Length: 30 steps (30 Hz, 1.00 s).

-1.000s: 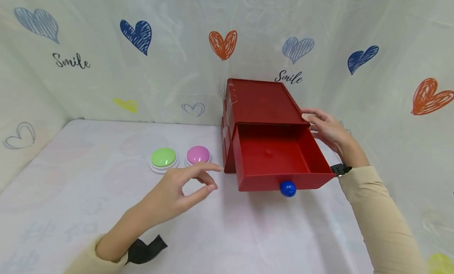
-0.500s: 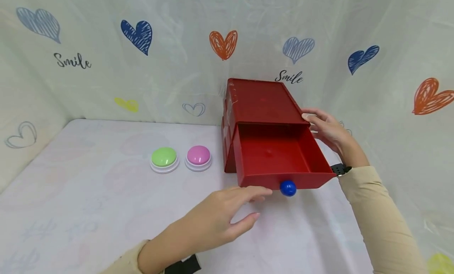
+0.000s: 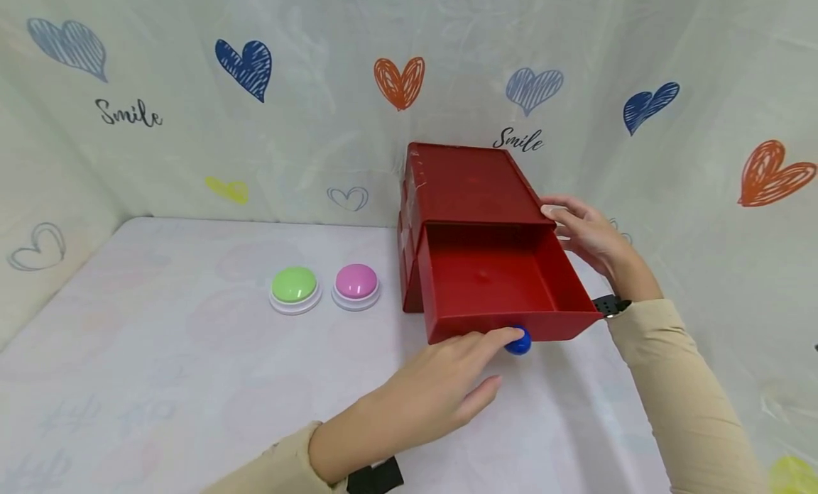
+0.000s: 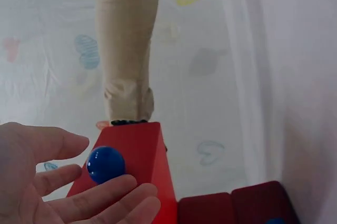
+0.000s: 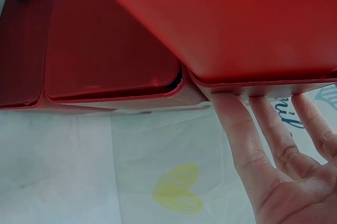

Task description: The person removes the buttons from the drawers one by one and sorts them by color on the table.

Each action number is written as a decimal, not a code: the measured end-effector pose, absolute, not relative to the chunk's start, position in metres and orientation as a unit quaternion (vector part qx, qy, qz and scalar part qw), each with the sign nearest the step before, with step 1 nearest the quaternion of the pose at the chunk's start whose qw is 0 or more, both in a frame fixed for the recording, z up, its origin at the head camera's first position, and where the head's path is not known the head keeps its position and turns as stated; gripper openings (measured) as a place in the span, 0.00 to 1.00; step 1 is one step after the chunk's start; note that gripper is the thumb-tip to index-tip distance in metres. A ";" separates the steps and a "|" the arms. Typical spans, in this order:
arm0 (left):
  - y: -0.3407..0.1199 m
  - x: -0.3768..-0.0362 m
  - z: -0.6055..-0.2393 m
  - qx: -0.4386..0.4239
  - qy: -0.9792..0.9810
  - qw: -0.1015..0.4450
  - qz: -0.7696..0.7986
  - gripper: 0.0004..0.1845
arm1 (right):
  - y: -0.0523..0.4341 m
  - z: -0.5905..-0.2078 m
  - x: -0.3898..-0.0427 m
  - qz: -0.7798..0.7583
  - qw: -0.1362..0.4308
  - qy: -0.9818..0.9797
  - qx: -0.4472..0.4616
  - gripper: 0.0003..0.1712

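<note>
Red drawer box (image 3: 469,189) is seen standing on the white-covered table (image 3: 160,352), right of centre, close to the heart-printed backdrop (image 3: 319,89). Its upper drawer (image 3: 505,284) is pulled well out toward the viewer, the inside bare and red. A blue knob (image 3: 520,341) is fixed to the middle of the drawer front.

Left hand (image 3: 441,387) is reached in from below, fingers stretched forward and relaxed, nothing clamped. Its fingertips are brought to the drawer front at the blue knob; in the left wrist view the knob (image 4: 105,164) is seen just above the fingers (image 4: 100,195), at or very near contact, with the thumb (image 4: 50,142) spread apart on the other side. Whether the knob is actually touched cannot be told.

Right hand (image 3: 584,235) is laid flat against the right side of the box casing, near its front upper corner. In the right wrist view the straight fingers (image 5: 237,124) are pressed up under the edge of the red casing (image 5: 221,24), not curled round it.

Green dome button (image 3: 295,287) and pink dome button (image 3: 356,284) are set side by side on white bases, left of the box, well apart from both hands.
</note>
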<state>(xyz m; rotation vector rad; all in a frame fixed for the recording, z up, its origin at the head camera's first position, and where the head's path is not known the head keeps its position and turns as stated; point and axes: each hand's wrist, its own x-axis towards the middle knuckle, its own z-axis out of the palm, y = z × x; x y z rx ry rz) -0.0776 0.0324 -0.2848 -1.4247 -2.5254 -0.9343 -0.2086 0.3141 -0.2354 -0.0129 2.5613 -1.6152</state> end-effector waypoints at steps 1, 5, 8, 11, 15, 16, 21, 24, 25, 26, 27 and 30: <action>0.035 -0.078 -0.285 -0.464 -0.830 0.045 -0.306 0.28 | 0.314 -0.235 -0.209 -0.532 0.057 0.845 -0.004 0.32; 0.043 -0.078 -0.284 -0.449 -0.840 0.042 -0.301 0.26 | 0.314 -0.235 -0.208 -0.530 0.058 0.846 -0.004 0.32; 0.048 -0.079 -0.282 -0.438 -0.850 0.043 -0.290 0.24 | 0.314 -0.234 -0.209 -0.529 0.060 0.847 -0.007 0.32; 0.051 -0.080 -0.280 -0.434 -0.856 0.056 -0.274 0.23 | 0.314 -0.234 -0.209 -0.533 0.061 0.844 -0.010 0.31; 0.054 -0.080 -0.277 -0.431 -0.862 0.076 -0.255 0.21 | 0.315 -0.235 -0.209 -0.541 0.062 0.839 -0.015 0.30; 0.054 -0.081 -0.276 -0.429 -0.863 0.078 -0.253 0.21 | 0.315 -0.235 -0.209 -0.542 0.062 0.838 -0.016 0.29; 0.056 -0.081 -0.275 -0.425 -0.866 0.078 -0.251 0.20 | 0.315 -0.235 -0.209 -0.544 0.060 0.837 -0.015 0.29; 0.056 -0.082 -0.275 -0.423 -0.867 0.076 -0.252 0.20 | 0.315 -0.235 -0.209 -0.542 0.057 0.838 -0.009 0.30; 0.056 -0.083 -0.275 -0.423 -0.867 0.075 -0.253 0.20 | 0.315 -0.235 -0.209 -0.542 0.057 0.838 -0.007 0.30; 0.056 -0.083 -0.274 -0.423 -0.867 0.075 -0.255 0.21 | 0.315 -0.235 -0.209 -0.543 0.058 0.838 -0.006 0.30; 0.056 -0.084 -0.274 -0.422 -0.867 0.076 -0.256 0.21 | 0.315 -0.235 -0.209 -0.543 0.058 0.837 -0.006 0.30; 0.056 -0.086 -0.274 -0.418 -0.866 0.079 -0.262 0.21 | 0.315 -0.235 -0.209 -0.547 0.060 0.835 -0.007 0.29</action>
